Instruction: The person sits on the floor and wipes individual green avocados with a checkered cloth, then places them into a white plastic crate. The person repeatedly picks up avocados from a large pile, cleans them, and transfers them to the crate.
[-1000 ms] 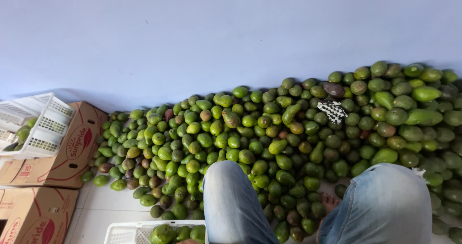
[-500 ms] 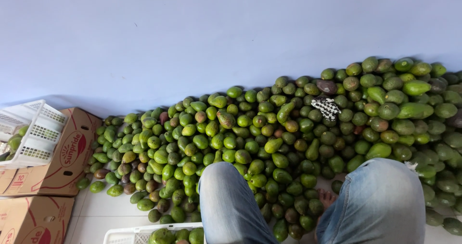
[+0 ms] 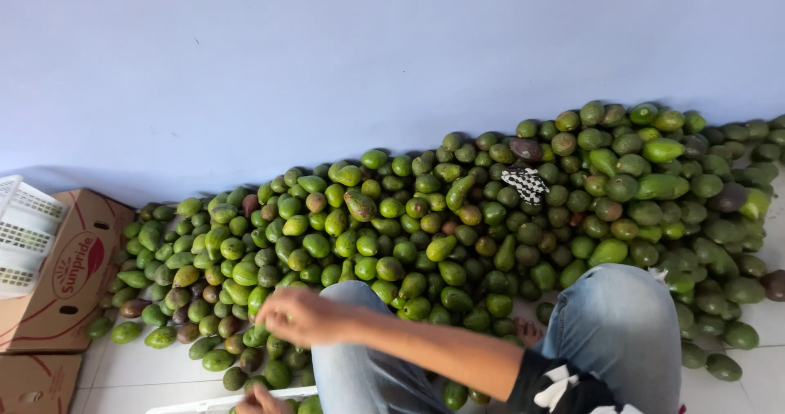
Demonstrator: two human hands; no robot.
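Note:
A big heap of green avocados (image 3: 458,218), a few of them brown, lies on the floor against a pale blue wall. My right hand (image 3: 298,316) reaches left across my knee, over the fruit at the heap's near left edge. It is blurred, with curled fingers, and I cannot tell whether it holds anything. My left hand (image 3: 260,399) shows only partly at the bottom edge, by the rim of a white crate (image 3: 204,402) with avocados in it. My knees in blue jeans (image 3: 613,332) fill the lower middle.
Cardboard boxes (image 3: 57,275) stand at the left, with a white slotted crate (image 3: 24,234) on top. A black-and-white chequered cloth (image 3: 525,183) lies on the heap. White floor tiles (image 3: 760,357) show at the lower right and lower left.
The view has shifted right and down a little. My right arm has come into view, reaching left over my knee. My left hand has appeared at the bottom edge.

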